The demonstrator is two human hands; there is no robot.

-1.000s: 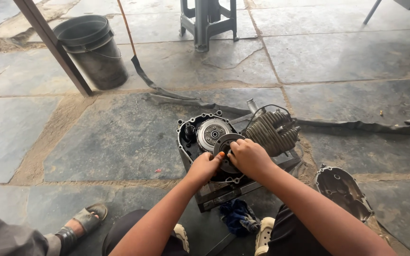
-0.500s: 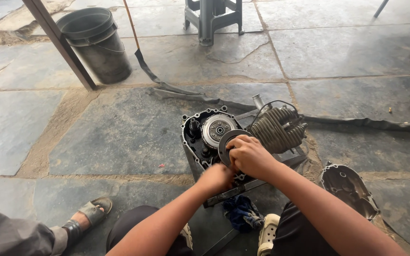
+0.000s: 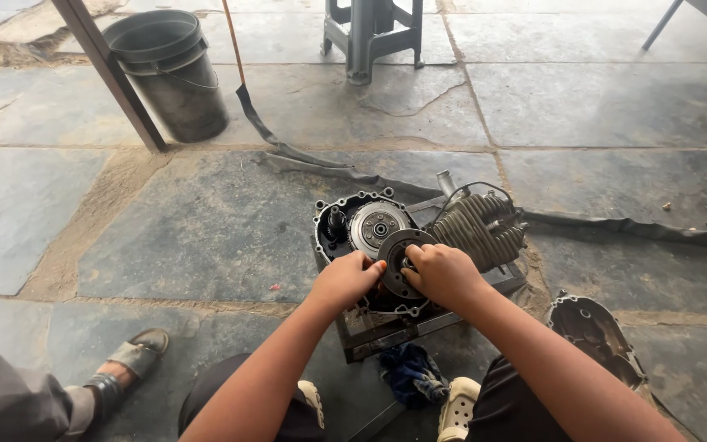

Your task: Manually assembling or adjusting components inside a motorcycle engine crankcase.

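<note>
Both hands have drawn lower in the frame, off the dark round metal clutch disc [image 3: 397, 260]. The left hand [image 3: 347, 278] and right hand [image 3: 445, 274] now grip its lower edges, baring its centre.

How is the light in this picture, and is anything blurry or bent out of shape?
Head view: soft, even daylight with only faint shadows on the stone floor and no glare. The engine and both hands, left and right, look sharp. The wide lens bends the edges; the bucket leans outward.
</note>
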